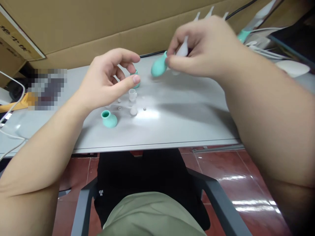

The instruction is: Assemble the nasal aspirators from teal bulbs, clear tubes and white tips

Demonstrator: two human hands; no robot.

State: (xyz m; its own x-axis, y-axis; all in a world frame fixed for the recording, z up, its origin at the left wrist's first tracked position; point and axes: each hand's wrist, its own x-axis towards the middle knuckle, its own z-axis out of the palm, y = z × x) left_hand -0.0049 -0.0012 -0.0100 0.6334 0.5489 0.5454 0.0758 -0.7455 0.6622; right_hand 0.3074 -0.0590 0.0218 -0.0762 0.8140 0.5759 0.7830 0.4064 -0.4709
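Note:
My right hand (197,49) is raised over the back of the table, pinching a teal rubber bulb (159,65) by its neck end. A white, thin-tipped nozzle (182,49) shows at the same fingers; I cannot tell whether they hold it. To the left, my left hand (113,77) hovers with thumb and fingers apart and nothing between them. Partly hidden behind its fingertips is another teal bulb (136,86). Below it stands a small clear plastic cup-shaped part (132,95). Nearer the front edge, a teal bulb (109,120) rests with its opening tilted up.
Around a whitish round part (133,110) lie several tiny pieces, among them a small grey one (144,109). Cardboard (98,26) walls the back of the grey table (172,131). At right stand a teal-based clear syringe-like item (256,21), white cables and a white oval object (294,68).

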